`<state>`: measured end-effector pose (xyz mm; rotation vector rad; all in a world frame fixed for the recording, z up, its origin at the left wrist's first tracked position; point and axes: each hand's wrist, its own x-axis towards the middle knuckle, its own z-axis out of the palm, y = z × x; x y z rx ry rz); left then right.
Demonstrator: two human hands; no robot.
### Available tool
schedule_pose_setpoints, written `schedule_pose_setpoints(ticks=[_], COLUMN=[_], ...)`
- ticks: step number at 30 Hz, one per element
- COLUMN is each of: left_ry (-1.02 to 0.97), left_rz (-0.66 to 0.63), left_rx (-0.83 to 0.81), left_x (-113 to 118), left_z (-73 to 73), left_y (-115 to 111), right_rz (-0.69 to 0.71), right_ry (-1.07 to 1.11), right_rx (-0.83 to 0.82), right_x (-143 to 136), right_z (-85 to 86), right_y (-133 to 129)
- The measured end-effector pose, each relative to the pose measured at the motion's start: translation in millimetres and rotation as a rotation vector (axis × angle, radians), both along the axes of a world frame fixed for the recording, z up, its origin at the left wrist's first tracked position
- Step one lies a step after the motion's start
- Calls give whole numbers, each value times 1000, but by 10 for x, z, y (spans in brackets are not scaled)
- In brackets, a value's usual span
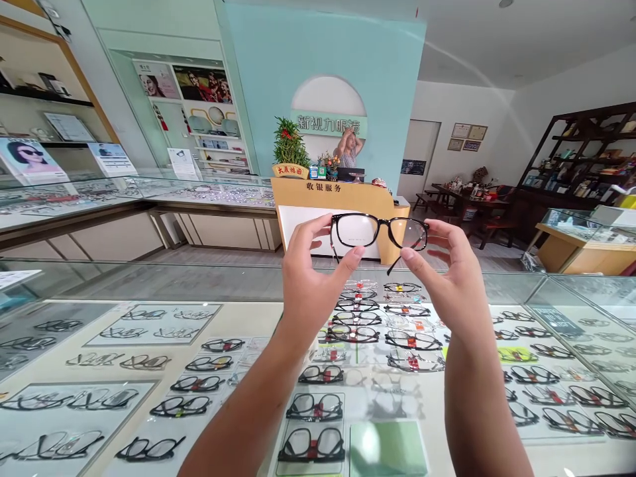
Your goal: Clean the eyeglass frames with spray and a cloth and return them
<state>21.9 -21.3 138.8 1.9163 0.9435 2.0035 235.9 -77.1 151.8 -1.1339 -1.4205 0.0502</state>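
Note:
Black-framed eyeglasses (383, 222) are held up in front of me, above the glass display case. My left hand (318, 255) grips them at the left rim, fingers behind and thumb below the lens. On the other side, my right hand (442, 255) pinches the right rim, its thumb at the lower edge of the lens. One temple arm hangs down between the hands. Below lie rows of eyeglasses (355, 318) in the case, several with red tags. A green box (387, 448) sits at the near edge, between my forearms.
The glass display case (238, 281) spans the foreground. Behind it stands a wooden cashier counter (338, 192) with a plant (289, 142) and a person (348, 149) with raised arms. Another glass counter (213, 192) runs along the left. A dark table (464, 193) is at the back right.

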Motion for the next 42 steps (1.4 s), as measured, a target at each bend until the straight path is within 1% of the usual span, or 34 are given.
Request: schedule_pose_setpoints(ticks=[5, 23, 36, 42], left_ry=[32, 80, 76, 73], left_rz=[51, 131, 135, 162], left_rx=[45, 168, 158, 140], left_x=[22, 52, 50, 68], left_z=[-9, -11, -23, -37], left_y=[-12, -38, -40, -36], right_rz=[-28, 7, 18, 19], right_ry=[-58, -29, -24, -22], right_rx=[-30, -121, -131, -146], right_x=[17, 54, 54, 76], right_z=[-11, -9, -11, -34], right_y=[15, 44, 52, 92])
